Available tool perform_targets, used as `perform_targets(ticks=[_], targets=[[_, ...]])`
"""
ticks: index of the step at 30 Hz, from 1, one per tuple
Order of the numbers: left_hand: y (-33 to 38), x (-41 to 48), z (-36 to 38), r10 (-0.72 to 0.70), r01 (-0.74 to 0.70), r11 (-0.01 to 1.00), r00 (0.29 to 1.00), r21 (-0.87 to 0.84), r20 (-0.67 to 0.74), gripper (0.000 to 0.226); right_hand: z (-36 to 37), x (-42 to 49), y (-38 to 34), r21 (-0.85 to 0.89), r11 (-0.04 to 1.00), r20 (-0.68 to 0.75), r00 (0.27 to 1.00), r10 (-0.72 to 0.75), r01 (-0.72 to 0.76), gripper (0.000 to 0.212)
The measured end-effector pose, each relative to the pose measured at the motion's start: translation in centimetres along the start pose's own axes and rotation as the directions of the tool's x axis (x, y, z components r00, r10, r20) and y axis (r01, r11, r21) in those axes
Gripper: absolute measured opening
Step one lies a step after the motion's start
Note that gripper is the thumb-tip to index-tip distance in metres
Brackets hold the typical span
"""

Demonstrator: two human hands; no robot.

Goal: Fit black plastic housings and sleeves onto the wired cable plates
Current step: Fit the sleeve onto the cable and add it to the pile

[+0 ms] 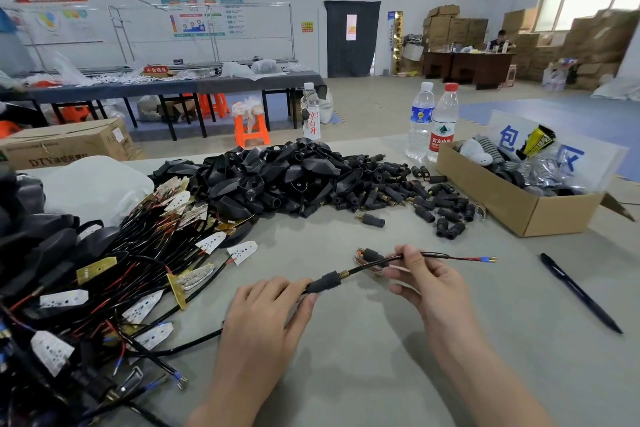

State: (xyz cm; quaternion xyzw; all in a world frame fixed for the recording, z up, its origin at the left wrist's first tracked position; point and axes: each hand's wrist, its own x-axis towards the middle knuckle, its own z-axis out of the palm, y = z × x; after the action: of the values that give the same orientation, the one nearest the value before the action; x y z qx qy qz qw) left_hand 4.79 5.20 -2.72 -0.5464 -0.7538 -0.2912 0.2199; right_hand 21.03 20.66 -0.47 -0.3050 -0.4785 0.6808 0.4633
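A black sleeve (323, 282) sits threaded on a black cable (362, 268) just above the grey table (381, 374) — the left hand (263, 319) pinches the sleeve's near end, and the right hand (427, 282) pinches the cable further along. Behind them lie heaped black housings (277, 177); the wired plates (145, 288) sprawl at the left.

Table (346, 364): grey-green top.
Far middle: heap of black housings (277, 177), loose sleeves (415, 198) spreading to its right.
Left: tangle of wired plates (121, 288); white plastic bag (93, 184) behind it.
Right: open cardboard box (512, 204); black pen (581, 293) nearer.
Far edge: three water bottles (420, 121), upright.
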Motion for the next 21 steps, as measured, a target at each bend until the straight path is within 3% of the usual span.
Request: perform_targets(ticks=[6,9,14,21], targets=[[0.3,0.0,0.2,0.022,-0.021,0.999,0.999,-0.039,0.027,0.030,-1.0,0.2,-0.3,0.090,0.995,-0.133,0.990,-0.041,0.053,0.023],[0.2,-0.2,0.0,-0.032,0.036,0.995,0.999,-0.096,0.041,0.032,-1.1,0.3,-0.4,0.137,0.989,-0.187,0.982,-0.026,0.052,0.022],[0.5,-0.3,-0.1,-0.074,0.095,0.990,0.979,-0.107,0.189,0.028,-1.6,0.7,-0.4,0.143,0.985,-0.250,0.966,-0.058,0.096,0.021],[0.8,-0.4,0.1,-0.086,0.121,0.977,0.976,-0.174,0.199,0.024,-2.7,1.0,-1.2,0.196,0.971,-0.341,0.938,-0.065,0.139,0.019]])
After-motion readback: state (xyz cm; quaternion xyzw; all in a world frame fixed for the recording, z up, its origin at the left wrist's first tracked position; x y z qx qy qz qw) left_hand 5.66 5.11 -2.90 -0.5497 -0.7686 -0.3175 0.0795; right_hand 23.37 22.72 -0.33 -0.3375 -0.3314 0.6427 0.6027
